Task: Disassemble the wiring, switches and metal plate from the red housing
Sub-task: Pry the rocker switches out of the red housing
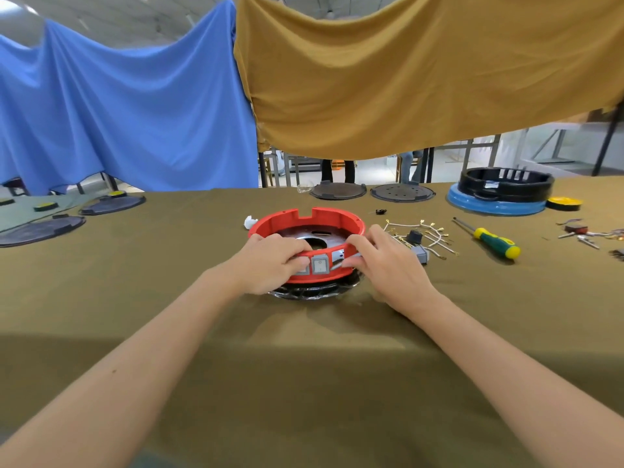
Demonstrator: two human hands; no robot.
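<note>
Two bare forearms reach forward over a bench [304,383] draped in matte olive-brown cloth. The left hand [270,261] and right hand [388,261] both grip the near wall of a round red plastic housing [314,217], fingers curled over its rim. Between them sits a square grey rocker switch [319,266] marked "O" and "I", set in the wall. The housing rests on a black ribbed disc [310,292]; shiny metal plate [305,239] shows inside. Just right lie white wires with brass terminals [429,233], then a green-and-yellow-handled screwdriver [493,240]. Farther back stand dark round plates [337,190] and a black ring on a blue base [496,201].
</note>
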